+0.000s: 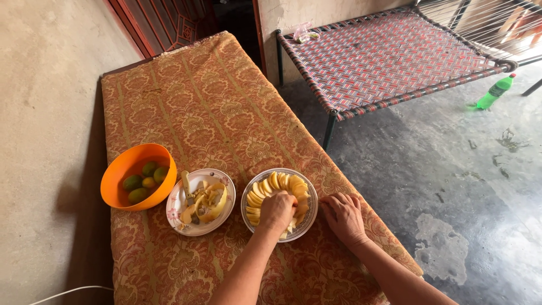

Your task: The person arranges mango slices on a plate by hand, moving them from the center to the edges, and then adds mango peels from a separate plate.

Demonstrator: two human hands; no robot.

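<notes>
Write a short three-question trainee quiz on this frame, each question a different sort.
1. True or false: the left hand is over the plate of slices.
2. What lies in the orange bowl? A) green fruits B) slices C) a knife
3. Fill in: the right hand rests flat on the ____, beside that plate.

Key
1. True; it touches the yellow slices.
2. A; the green fruits sit there, while peels fill the middle plate.
3. Mattress.
</notes>
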